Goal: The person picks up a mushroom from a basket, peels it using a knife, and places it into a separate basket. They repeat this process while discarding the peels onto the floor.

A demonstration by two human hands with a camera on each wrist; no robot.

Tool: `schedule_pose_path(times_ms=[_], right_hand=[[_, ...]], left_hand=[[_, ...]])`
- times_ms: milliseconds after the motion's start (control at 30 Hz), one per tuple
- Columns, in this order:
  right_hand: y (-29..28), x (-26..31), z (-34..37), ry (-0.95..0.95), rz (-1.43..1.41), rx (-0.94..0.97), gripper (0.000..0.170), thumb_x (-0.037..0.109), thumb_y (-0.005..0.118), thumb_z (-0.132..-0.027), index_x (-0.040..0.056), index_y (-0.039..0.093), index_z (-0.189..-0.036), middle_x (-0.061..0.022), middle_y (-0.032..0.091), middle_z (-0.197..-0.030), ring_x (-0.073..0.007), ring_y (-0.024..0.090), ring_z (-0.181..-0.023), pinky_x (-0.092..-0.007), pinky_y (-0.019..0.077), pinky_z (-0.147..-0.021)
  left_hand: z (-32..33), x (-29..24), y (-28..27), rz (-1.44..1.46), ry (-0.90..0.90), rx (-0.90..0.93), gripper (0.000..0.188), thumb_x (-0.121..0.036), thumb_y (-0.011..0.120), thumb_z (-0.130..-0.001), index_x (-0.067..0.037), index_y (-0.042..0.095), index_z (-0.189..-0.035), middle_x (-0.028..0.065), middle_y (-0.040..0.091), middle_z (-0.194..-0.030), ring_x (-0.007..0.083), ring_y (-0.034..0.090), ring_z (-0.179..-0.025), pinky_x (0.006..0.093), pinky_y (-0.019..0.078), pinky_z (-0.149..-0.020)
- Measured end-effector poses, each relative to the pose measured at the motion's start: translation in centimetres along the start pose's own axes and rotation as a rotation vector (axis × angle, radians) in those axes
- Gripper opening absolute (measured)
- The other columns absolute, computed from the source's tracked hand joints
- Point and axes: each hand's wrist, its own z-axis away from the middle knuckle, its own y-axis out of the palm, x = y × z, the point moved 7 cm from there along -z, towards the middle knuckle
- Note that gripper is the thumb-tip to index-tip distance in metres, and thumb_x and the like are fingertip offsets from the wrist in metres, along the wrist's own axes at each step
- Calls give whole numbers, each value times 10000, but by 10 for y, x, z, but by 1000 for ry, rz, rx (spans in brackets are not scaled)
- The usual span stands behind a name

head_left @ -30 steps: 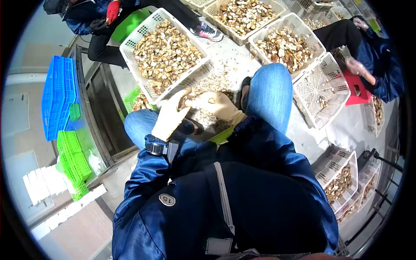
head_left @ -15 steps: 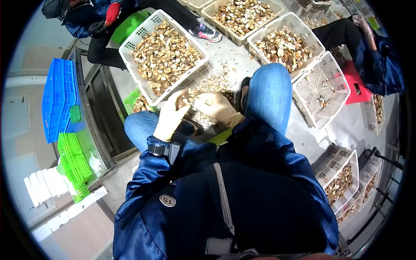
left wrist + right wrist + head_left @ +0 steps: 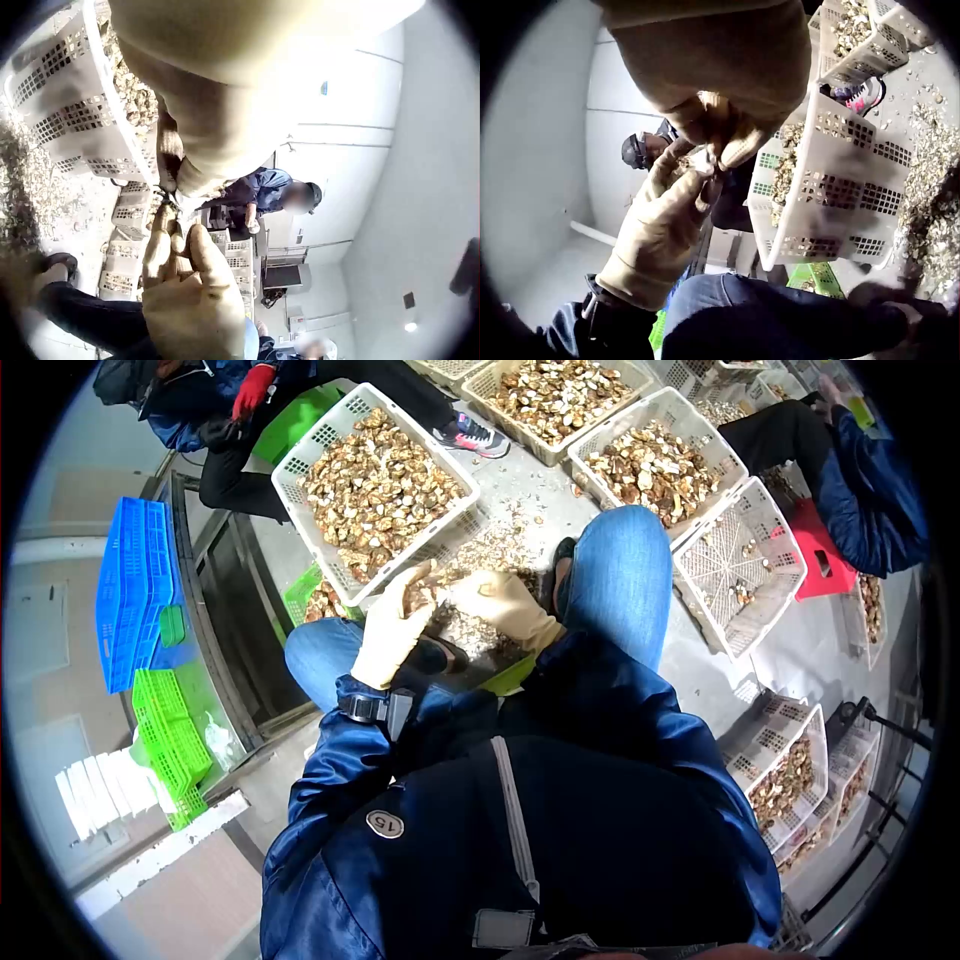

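Observation:
In the head view my gloved left hand [image 3: 390, 632] holds a small brown-and-white shellfish [image 3: 422, 594] between thumb and fingers, over the gap between my knees. My gloved right hand [image 3: 508, 608] meets it from the right, fingers curled and fingertips pinching at the shell. The right wrist view has both sets of fingertips together around a pale, wet-looking part of the shellfish [image 3: 702, 160]. I cannot tell whether the right fingers also hold a thin tool. In the left wrist view the right hand [image 3: 193, 300] reaches up toward the dark shell edge.
A white crate [image 3: 300, 490] heaped with shellfish stands just ahead. Another full crate [image 3: 580, 450] and a nearly bare one [image 3: 740, 620] are to the right. Shell bits [image 3: 500, 545] litter the floor. People sit at upper left and right; blue crates [image 3: 135, 595] stand left.
My right hand has made small movements at the shell, while my left hand keeps its hold. The person at the right has drawn their lower hand back out of sight.

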Motion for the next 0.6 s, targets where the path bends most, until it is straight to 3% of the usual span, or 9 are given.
schedule_pose_path(times_ms=[33,167,200,300,400,433,467,567,600], right_hand=[[3,-1,0,-35,-18,18,259,260,642,-923,26,715,-837,-73,684,-731,-148,622,-642,-292,485,-612],[-5,-5,0,170,124,57,273,264,651,-933,8,707,-858,-66,690,-746,-143,633,-667,-303,504,-635],[-2,-4,-2,49,-99,45,257,249,659,-934,3,726,-912,-81,712,-786,-149,648,-698,-299,511,-644],[3,-6,-3,-99,-38,29,234,217,662,-928,0,740,-965,-100,731,-838,-150,662,-734,-290,518,-655],[4,-4,-1,-33,-98,55,231,209,660,-931,-5,742,-966,-98,735,-854,-142,658,-743,-281,515,-649],[1,1,1,-38,-85,59,235,214,660,-934,-7,740,-949,-91,732,-841,-139,652,-736,-280,510,-645],[-3,-2,-3,-175,231,107,240,217,658,-939,-8,727,-892,-66,714,-799,-129,627,-707,-286,494,-626],[4,-28,-4,162,-83,126,248,227,666,-939,-5,712,-862,-47,693,-766,-123,602,-679,-293,480,-608],[6,-27,-5,116,-84,114,247,231,668,-940,-2,715,-874,-53,694,-772,-122,601,-678,-293,479,-604]], left_hand=[[0,4,1,-54,-10,15,546,35,638,-856,-33,531,-1386,86,626,-1298,109,607,-1069,256,493,-946],[3,2,2,-114,26,25,581,48,608,-861,-40,500,-1424,84,624,-1307,121,601,-1142,248,474,-959],[4,1,2,-60,1,23,575,51,602,-864,-39,502,-1423,85,623,-1313,123,601,-1151,247,472,-963],[2,1,6,15,-22,44,578,67,571,-868,-36,491,-1431,94,611,-1351,129,604,-1158,257,470,-987],[4,6,3,-212,36,67,603,58,564,-856,-27,469,-1445,109,596,-1374,144,594,-1185,279,470,-1011],[4,6,3,-178,44,59,602,52,569,-854,-22,469,-1444,112,592,-1378,146,591,-1191,281,470,-1013],[4,5,2,-143,55,49,601,46,573,-853,-18,470,-1442,115,588,-1381,149,587,-1197,284,470,-1015],[4,9,4,-16,7,85,614,41,581,-862,-3,439,-1457,136,545,-1419,174,553,-1244,298,464,-1031],[4,14,3,6,-16,100,614,40,583,-870,-3,429,-1463,137,535,-1427,181,547,-1252,301,462,-1034]])
